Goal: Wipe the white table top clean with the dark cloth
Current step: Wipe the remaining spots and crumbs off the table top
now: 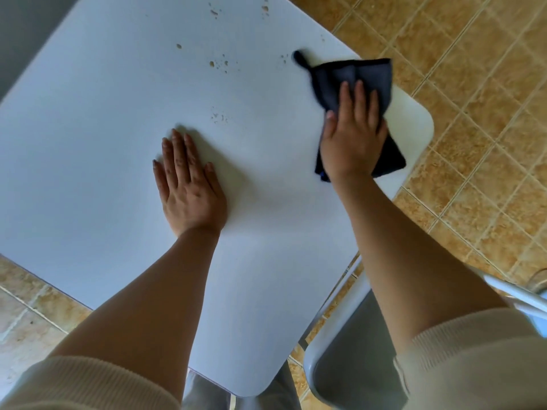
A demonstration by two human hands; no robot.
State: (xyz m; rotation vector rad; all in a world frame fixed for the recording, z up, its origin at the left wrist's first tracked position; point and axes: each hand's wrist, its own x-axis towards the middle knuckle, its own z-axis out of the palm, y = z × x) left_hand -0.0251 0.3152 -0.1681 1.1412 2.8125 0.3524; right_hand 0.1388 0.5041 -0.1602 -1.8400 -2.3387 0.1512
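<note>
The right hand (352, 137) lies flat on the dark cloth (355, 81), fingers spread and pressing it against the white table (88, 143) near its right edge; the grip is not closed round the cloth, only a palm laid over it. The cloth is folded, with a small loop at its far left corner, and its near end slightly overhangs the table edge. The left hand (189, 184) rests palm down on the bare table near the middle, fingers together, grip holding nothing. Crumbs (219, 64) are scattered on the far half, left of the cloth. A chair (349, 350) stands at the right, on a tan tiled floor (473, 84).
</note>
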